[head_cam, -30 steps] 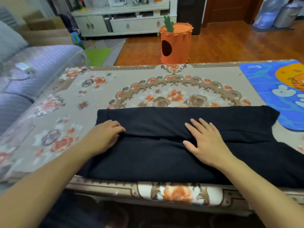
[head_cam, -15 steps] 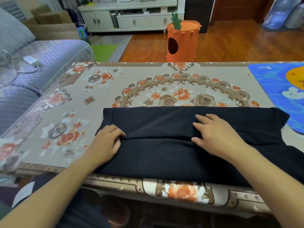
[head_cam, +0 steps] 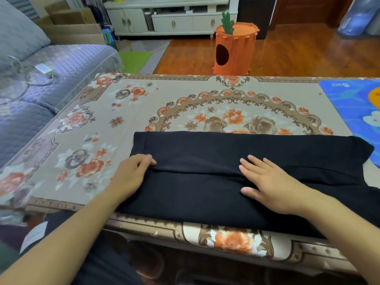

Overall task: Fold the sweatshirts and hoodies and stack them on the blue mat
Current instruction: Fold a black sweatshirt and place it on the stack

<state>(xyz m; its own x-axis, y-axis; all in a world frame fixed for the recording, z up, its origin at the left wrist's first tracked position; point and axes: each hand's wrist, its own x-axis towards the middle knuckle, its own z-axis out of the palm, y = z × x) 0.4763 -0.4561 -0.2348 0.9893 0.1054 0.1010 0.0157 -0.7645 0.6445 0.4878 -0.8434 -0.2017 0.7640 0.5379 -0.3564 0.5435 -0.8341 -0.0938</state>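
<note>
Fingers of the left hand (head_cam: 131, 173) curl in a pinching grip on the fold crease of the black sweatshirt (head_cam: 236, 161) along the surface's near edge, the right hand (head_cam: 273, 186) spread flat beside it; smooth outward before folding toward the blue mat (head_cam: 353, 112).

Beyond both hands: bare floral table (head_cam: 185, 95), open to the far edge.
Left of left hand (head_cam: 131, 173): bare tabletop, then the sofa (head_cam: 61, 64) just beside the table's left edge.
Right of right hand (head_cam: 271, 188): garment (head_cam: 205, 192) spreads on; blue mat (head_cam: 349, 103) lies flat past it.
Far side: orange bin (head_cam: 234, 50) on the floor, well apart.
</note>
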